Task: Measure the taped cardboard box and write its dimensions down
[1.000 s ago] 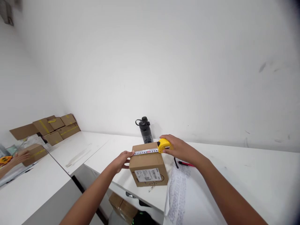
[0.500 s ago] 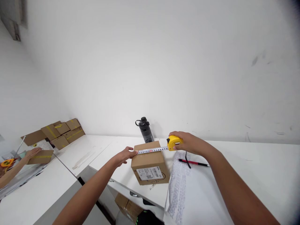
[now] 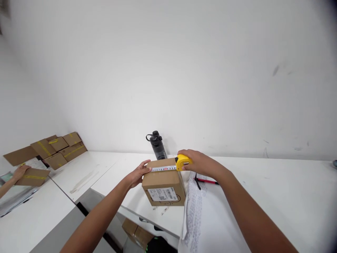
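A small brown cardboard box [image 3: 163,186] with a white label on its near face sits near the front edge of the white table [image 3: 276,196]. My left hand [image 3: 138,174] pinches the end of the white tape blade [image 3: 163,169] at the box's top left edge. My right hand [image 3: 197,163] is closed round the yellow tape measure [image 3: 183,162] at the box's top right corner. The blade lies stretched across the top of the box.
A black water bottle [image 3: 157,145] stands behind the box by the wall. A red pen [image 3: 207,181] and a sheet of bubble wrap [image 3: 195,214] lie right of the box. Flattened cardboard boxes [image 3: 56,149] are stacked far left, where another person's hand [image 3: 18,173] holds a box. Another box [image 3: 137,232] sits under the table.
My right hand has drawn the yellow tape measure back left, from beyond the box's right edge to its corner, so less blade shows. My left hand stays on the tape's end.
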Motion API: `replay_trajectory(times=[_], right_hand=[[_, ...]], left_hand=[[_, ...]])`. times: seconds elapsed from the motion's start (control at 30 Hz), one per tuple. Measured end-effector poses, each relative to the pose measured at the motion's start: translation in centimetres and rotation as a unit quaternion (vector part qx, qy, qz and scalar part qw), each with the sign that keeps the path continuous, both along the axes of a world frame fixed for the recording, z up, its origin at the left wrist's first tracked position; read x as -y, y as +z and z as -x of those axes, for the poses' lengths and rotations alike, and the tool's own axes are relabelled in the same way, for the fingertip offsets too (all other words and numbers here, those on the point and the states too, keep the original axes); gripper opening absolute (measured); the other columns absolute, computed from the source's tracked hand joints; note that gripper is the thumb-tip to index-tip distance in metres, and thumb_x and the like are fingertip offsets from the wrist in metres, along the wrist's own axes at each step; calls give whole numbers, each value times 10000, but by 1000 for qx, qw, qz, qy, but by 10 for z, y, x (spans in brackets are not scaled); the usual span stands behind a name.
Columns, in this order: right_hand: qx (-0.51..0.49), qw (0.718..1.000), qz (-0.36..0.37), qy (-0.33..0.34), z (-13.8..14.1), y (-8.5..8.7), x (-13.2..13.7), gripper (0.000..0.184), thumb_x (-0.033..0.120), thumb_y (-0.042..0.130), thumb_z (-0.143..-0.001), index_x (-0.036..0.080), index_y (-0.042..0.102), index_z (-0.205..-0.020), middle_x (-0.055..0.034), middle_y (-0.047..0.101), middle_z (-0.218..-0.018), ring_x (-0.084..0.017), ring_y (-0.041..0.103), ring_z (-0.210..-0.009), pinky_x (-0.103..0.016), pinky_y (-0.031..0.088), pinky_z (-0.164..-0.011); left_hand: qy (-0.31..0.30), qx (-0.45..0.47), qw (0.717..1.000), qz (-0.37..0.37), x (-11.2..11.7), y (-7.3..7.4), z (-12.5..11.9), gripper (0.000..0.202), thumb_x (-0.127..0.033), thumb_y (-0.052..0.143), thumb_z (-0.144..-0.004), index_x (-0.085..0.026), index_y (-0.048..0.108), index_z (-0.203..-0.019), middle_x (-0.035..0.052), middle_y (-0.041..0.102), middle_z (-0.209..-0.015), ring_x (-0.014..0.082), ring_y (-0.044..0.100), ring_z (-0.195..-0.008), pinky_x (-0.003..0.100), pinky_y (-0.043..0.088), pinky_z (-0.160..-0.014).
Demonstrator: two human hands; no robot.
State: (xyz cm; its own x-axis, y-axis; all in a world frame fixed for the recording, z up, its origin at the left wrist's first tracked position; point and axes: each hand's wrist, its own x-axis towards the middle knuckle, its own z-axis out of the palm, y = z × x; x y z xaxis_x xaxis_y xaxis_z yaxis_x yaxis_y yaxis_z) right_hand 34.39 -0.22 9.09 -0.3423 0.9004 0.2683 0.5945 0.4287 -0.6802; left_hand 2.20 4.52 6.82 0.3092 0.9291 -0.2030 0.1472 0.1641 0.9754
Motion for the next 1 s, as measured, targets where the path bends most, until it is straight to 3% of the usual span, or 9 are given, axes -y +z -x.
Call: replay_trajectory(times=[0.13,0.27,0.4,0.47,0.57,0.67,0.8,0.9,1.0], right_hand=[[15,1000,-9,-9,0,1,2,327,277,584,-767,320,577,-1091,-3,639,-1084,-217,587,-945,-295,426,-741],[26,999,-25,-17,2,4,6,353,271,579,-776,311,580,-1126,-17,646,-1095,-225,592,-947,-302,426,-742],[24,999,-44,-13,6,9,15,352,322,586,-797,314,596,-1149,-18,661,-1115,-241,597,-981,-324,437,-772],[20,999,-47,-8,8,14,24,463,368,616,-793,327,567,-1251,-31,660,-1153,-258,601,-1011,-335,448,-786],[23,998,-66,1,17,23,45,620,424,600,-822,365,444,-1420,-51,636,-1202,-257,623,-992,-331,475,-763],[54,993,-108,-13,32,28,70,556,414,502,-887,385,426,-1437,-62,581,-1302,-214,660,-839,-321,500,-672],[132,971,-198,-37,58,22,88,487,323,418,-912,340,487,-1393,-70,491,-1455,-190,662,-687,-364,512,-615],[160,960,-230,-28,78,9,86,427,255,380,-911,254,575,-1291,-90,618,-1317,-218,676,-718,-368,510,-607],[147,967,-207,-20,96,-2,80,349,250,387,-920,207,630,-1167,-116,649,-1247,-252,688,-840,-379,525,-655]], left_hand=[[22,-25,999,5,4,4,0,754,-458,804,-680,-265,450,-1317,130,561,-1326,279,586,-1149,409,490,-911],[55,-189,980,-18,11,17,-1,564,-597,769,-636,-196,596,-992,100,660,-1156,290,575,-1126,379,473,-869],[47,-315,942,-105,16,40,3,501,-639,746,-599,-178,585,-711,66,692,-845,279,597,-963,360,440,-803],[50,-321,938,-125,15,55,7,484,-615,758,-585,-183,577,-706,52,678,-778,263,597,-915,353,430,-779],[85,-277,947,-136,8,76,11,493,-581,765,-594,-189,595,-840,55,687,-859,251,596,-955,356,428,-800],[75,-188,968,-151,-7,84,4,563,-542,754,-628,-203,587,-1046,79,681,-1061,256,579,-1082,372,437,-864],[74,-151,969,-183,-36,60,-23,503,-440,690,-704,-183,552,-1114,89,688,-1076,250,596,-1080,398,432,-920],[76,-149,965,-200,-51,26,-40,366,-373,675,-713,-156,579,-991,82,697,-967,242,624,-987,379,453,-905],[57,-149,966,-204,-54,-1,-42,287,-381,691,-704,-164,601,-870,62,690,-883,239,631,-914,365,478,-861]])
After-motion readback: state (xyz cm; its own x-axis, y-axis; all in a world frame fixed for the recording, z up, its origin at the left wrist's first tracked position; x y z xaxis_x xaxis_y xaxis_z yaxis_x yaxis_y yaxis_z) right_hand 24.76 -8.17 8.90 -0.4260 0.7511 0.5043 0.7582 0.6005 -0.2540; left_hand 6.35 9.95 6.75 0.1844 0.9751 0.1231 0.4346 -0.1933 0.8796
